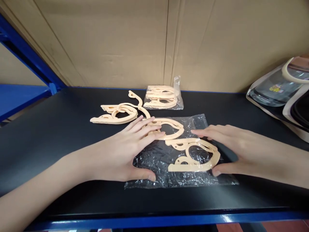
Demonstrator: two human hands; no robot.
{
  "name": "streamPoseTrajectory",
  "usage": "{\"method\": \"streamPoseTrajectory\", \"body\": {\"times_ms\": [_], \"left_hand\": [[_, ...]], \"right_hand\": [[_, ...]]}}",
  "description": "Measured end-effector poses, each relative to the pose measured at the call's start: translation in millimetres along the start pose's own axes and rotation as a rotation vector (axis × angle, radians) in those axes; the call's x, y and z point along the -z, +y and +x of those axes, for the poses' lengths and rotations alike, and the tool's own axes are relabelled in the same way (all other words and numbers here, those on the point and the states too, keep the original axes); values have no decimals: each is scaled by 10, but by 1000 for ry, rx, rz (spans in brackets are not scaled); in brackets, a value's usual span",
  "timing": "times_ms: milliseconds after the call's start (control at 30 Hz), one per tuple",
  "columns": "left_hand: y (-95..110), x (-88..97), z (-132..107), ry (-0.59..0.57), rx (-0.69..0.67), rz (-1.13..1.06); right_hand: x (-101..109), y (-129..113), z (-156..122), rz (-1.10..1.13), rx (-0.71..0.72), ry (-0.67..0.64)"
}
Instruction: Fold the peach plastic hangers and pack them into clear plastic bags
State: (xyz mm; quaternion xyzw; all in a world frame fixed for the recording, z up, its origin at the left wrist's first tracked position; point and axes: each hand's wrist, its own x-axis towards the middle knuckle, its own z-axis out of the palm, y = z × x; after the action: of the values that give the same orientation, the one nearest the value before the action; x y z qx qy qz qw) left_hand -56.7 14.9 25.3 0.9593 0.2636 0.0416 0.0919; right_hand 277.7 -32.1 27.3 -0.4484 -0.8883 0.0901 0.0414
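Note:
A clear plastic bag (156,154) lies flat on the black shelf (60,135), with cream plastic hangers (193,158) on or in it; which I cannot tell. My left hand (125,151) rests open on the bag's left side, fingers stretched over one hanger (172,125). My right hand (238,151) is open at the bag's right side, fingertips and thumb touching the hangers. More loose cream hangers (116,114) lie behind my left hand. A filled, closed bag of hangers (161,96) sits at the back.
A cardboard wall (145,42) closes the back of the shelf. Blue metal racking (21,51) runs at the left and along the front edge (169,220). Stacked packaged items in clear wrapping (282,87) lie at the far right.

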Motion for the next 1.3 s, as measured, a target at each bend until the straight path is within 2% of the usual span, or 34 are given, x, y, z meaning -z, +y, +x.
{"method": "streamPoseTrajectory", "body": {"times_ms": [133, 267, 400, 733, 800, 900, 1033, 1100, 1167, 1300], "left_hand": [[-1, -18, -1, 10, -1, 0], [-7, -42, -9, 33, -14, -5], [-13, -54, -19, 41, -15, -11], [3, -36, 8, 10, 8, -19], [18, -23, 20, -34, 33, -8], [47, -17, 14, -75, 54, 3], [39, 56, 8, 8, 60, -2], [-63, 165, 54, 71, 101, 53], [-281, 307, 145, 120, 151, 144], [-960, 534, 375, 78, 219, 343]], "right_hand": [[42, 85, -41, 75, 3, 9], [-25, -42, 88, 163, -1, -2], [-114, -157, 201, 197, -34, 68], [-227, -196, 262, 393, -9, 120], [-251, -220, 270, 384, 3, 105], [-268, -222, 267, 317, 36, 150], [-223, -148, 251, 178, 44, 188], [-182, -107, 251, 114, 20, 206], [-144, -87, 257, 77, 2, 251], [-91, -113, 282, 37, 34, 362]]}}
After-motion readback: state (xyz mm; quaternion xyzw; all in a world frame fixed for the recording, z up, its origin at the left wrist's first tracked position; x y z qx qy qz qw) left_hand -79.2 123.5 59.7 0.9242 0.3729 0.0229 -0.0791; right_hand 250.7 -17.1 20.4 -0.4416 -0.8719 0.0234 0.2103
